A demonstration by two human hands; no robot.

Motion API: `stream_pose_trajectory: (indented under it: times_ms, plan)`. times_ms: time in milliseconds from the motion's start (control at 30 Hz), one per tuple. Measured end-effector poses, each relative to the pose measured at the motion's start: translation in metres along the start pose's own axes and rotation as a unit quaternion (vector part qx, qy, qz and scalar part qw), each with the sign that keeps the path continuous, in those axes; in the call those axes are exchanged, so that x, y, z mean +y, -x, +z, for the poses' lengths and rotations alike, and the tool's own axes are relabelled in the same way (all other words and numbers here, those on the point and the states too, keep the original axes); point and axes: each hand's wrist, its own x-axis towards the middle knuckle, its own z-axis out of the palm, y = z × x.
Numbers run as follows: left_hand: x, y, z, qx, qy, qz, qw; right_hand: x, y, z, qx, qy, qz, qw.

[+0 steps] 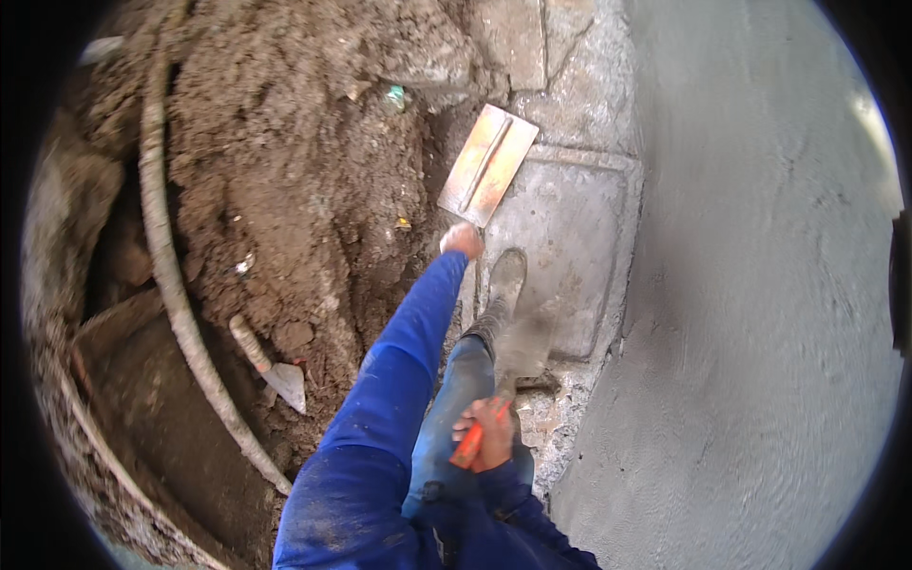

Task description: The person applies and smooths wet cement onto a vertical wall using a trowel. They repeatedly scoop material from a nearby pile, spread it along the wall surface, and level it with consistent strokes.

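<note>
My left hand (462,240), at the end of an outstretched blue sleeve, is closed at the near edge of a rectangular finishing trowel (493,180). Its plate is rusty orange and silvery, with a long narrow bar along the middle facing up. The fingers at that edge are mostly hidden. Close to my body, my right hand (492,439) grips the orange handle of a trowel (524,340), whose greyish blade is smeared by motion over the slab. A second, pointed trowel (286,383) with a worn pale handle lies on the soil to the left.
Smooth wet concrete (750,313) covers the right side. A square concrete cover (570,247) lies beneath my muddy boot (508,273). Loose brown soil (275,171) heaps on the left, crossed by a long curved pole or hose (163,237). A dirty trough-like container (171,408) stands lower left.
</note>
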Motion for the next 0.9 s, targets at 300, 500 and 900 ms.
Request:
stream_pose_trajectory:
  times_ms: [300, 500, 900]
  plan:
    - [0.028, -0.162, -0.032, 0.083, 0.006, 0.055, 0.995, -0.012, -0.040, 0.061, 0.046, 0.014, 0.035, 0.998]
    - [0.015, -0.195, -0.005, 0.072, 0.125, 0.052, 0.988, -0.014, -0.042, 0.071, 0.050, -0.003, 0.062, 0.997]
    - [0.018, 0.193, -0.147, 0.250, 0.079, 0.143, 0.954, 0.024, -0.033, -0.017, 0.003, 0.023, 0.041, 0.999]
